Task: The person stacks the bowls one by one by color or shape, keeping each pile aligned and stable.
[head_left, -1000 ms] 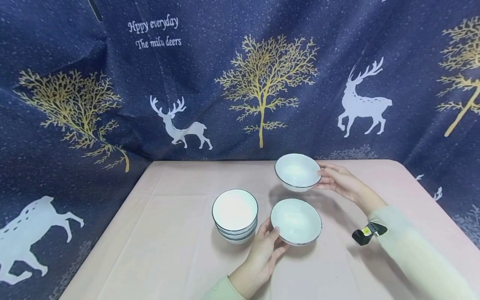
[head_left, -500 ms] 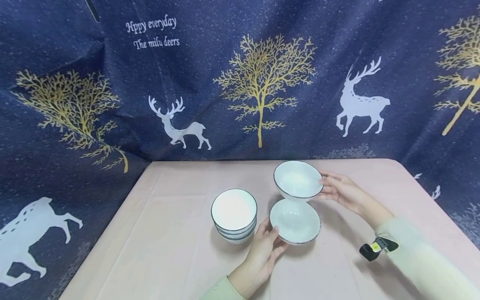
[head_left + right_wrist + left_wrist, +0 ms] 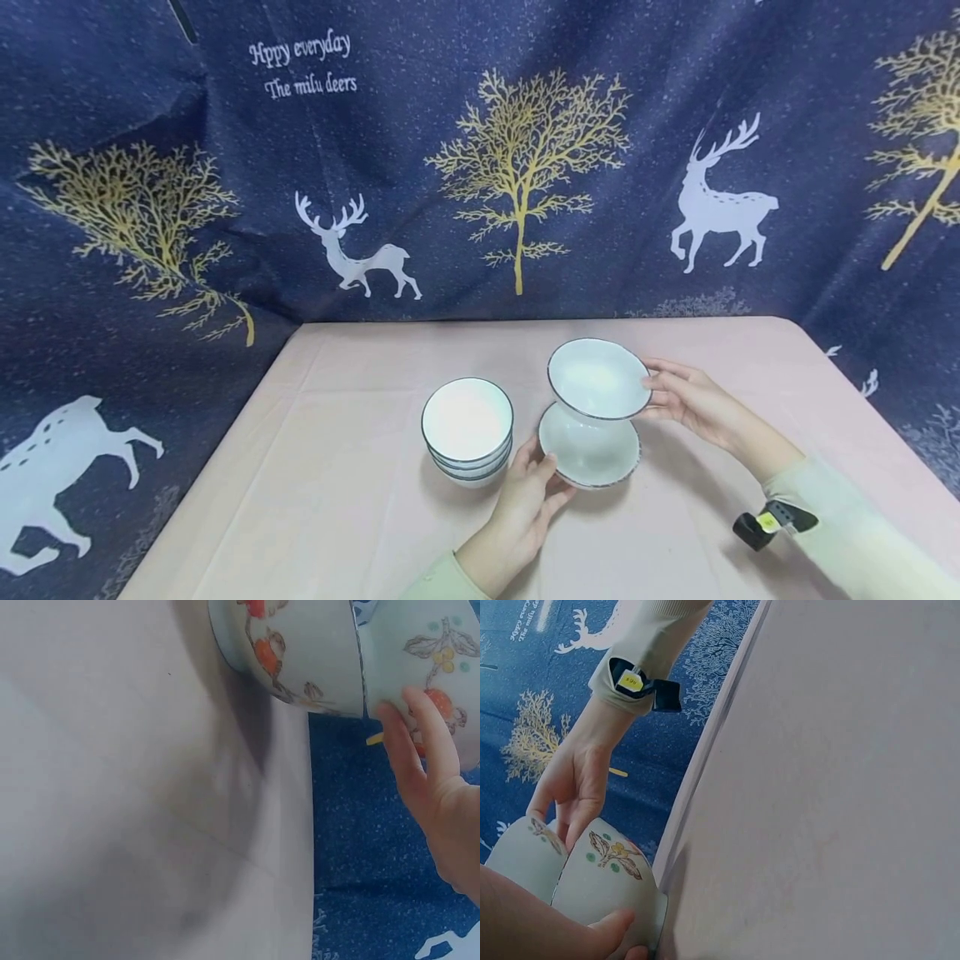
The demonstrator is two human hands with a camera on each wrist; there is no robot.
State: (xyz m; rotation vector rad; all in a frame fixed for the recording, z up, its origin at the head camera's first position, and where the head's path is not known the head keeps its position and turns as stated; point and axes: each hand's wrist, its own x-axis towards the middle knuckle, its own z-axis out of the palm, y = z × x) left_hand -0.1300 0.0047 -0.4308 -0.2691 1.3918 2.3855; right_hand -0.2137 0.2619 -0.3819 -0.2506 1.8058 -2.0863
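Observation:
My right hand (image 3: 686, 400) holds a white dark-rimmed bowl (image 3: 598, 377) by its right side, thumb at the rim and fingers beneath. This bowl hangs over a second white bowl (image 3: 592, 458) on the table and hides its far part. My left hand (image 3: 521, 508) grips the lower bowl at its near left rim, the thumb over the edge. In the left wrist view the lower bowl (image 3: 604, 877) shows a painted leaf pattern outside. Orange fruit and leaves decorate the upper bowl (image 3: 442, 682) in the right wrist view.
Left of my left hand stands a stack of several white bowls (image 3: 468, 421). A pale pink cloth covers the table (image 3: 315, 483). Behind it hangs a dark blue curtain (image 3: 465, 167) with deer and trees. A black wrist camera (image 3: 753, 531) sits on my right sleeve.
My right hand has brought its bowl down and nearer, from behind the lower bowl to over its far part. My left hand and the lower bowl have stayed in place.

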